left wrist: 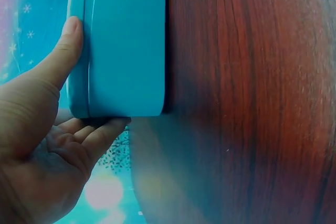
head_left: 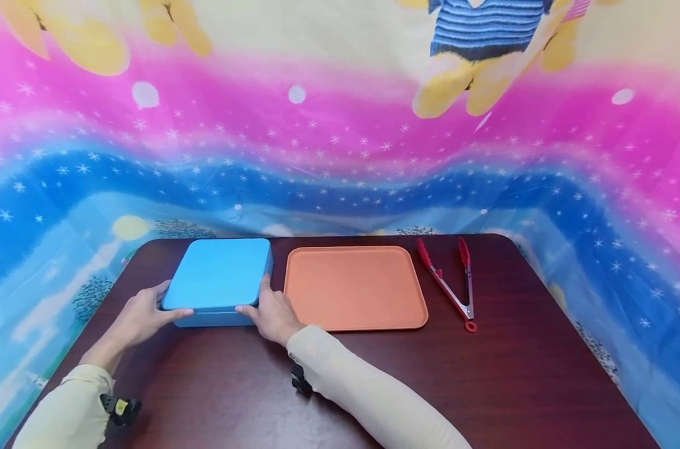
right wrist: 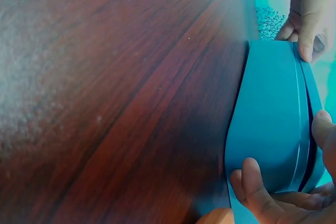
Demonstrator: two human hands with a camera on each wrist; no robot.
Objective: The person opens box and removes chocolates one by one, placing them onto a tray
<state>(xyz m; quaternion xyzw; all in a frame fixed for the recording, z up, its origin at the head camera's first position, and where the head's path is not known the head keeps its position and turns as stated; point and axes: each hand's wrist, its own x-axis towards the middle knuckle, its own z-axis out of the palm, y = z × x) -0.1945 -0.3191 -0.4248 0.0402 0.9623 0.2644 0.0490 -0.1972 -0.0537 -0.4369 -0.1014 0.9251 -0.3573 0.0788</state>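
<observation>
A blue box point(head_left: 205, 320) with a light blue lid point(head_left: 219, 271) stands at the table's back left. My left hand point(head_left: 140, 315) holds the lid's front left corner, thumb along the front edge and fingers at the side. At the opposite front corner, my right hand point(head_left: 275, 310) grips the lid with its thumb in front and other fingers along the right side. In the right wrist view, a dark gap shows between lid and box body point(right wrist: 265, 114) near that hand; toward the left hand point(right wrist: 311, 17) the seam narrows. The box's inside is hidden.
An orange tray point(head_left: 357, 287) lies just right of the box, close to my right wrist. Farther right are red-tipped metal tongs point(head_left: 468, 293), spread apart. Behind the dark wooden table point(head_left: 486, 386) hangs a colourful printed cloth point(head_left: 340, 137).
</observation>
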